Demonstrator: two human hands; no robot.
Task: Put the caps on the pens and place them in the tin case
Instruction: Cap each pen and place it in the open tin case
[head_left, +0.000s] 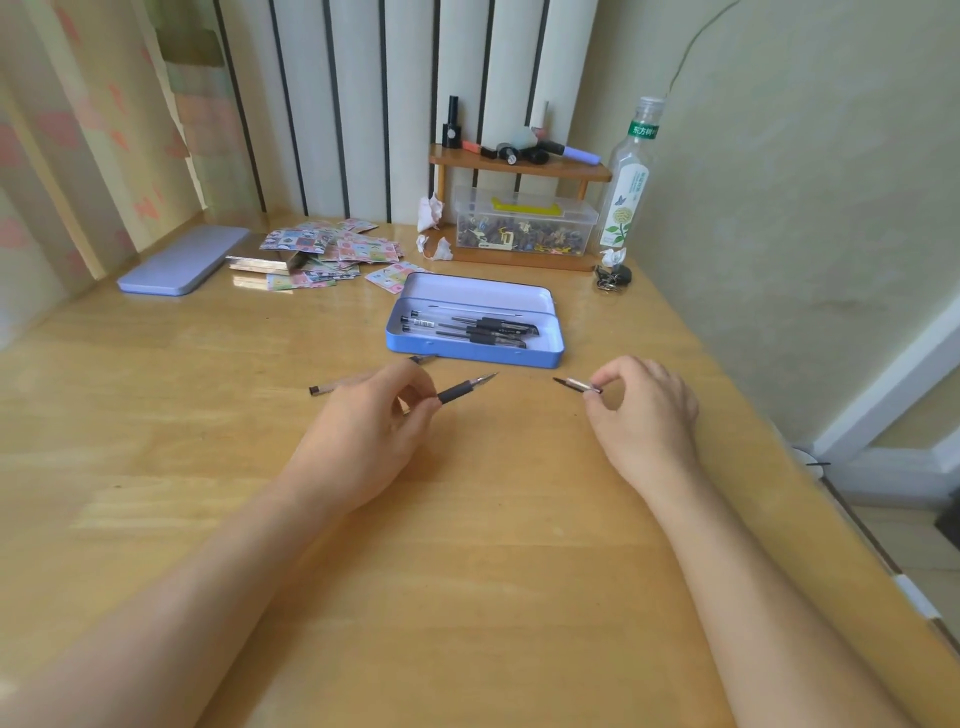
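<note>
The uncapped black-gripped pen (462, 388) is pinched in the left hand (371, 431), tip aimed right, above the middle of the wooden desk (467, 597). The right hand (644, 410) pinches the small clear pen cap (579, 385), well apart from the tip. Another clear pen (324, 387) lies behind the left hand. Just beyond, the open blue tin case (475, 322) holds several capped pens (467, 330). Its lilac lid (184, 260) lies near the desk's far left corner.

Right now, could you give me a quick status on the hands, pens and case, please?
Left hand holds uncapped pen; right hand pinches cap. Tin case open, capped pens inside. Gap between tip and cap unobstructed.
</note>
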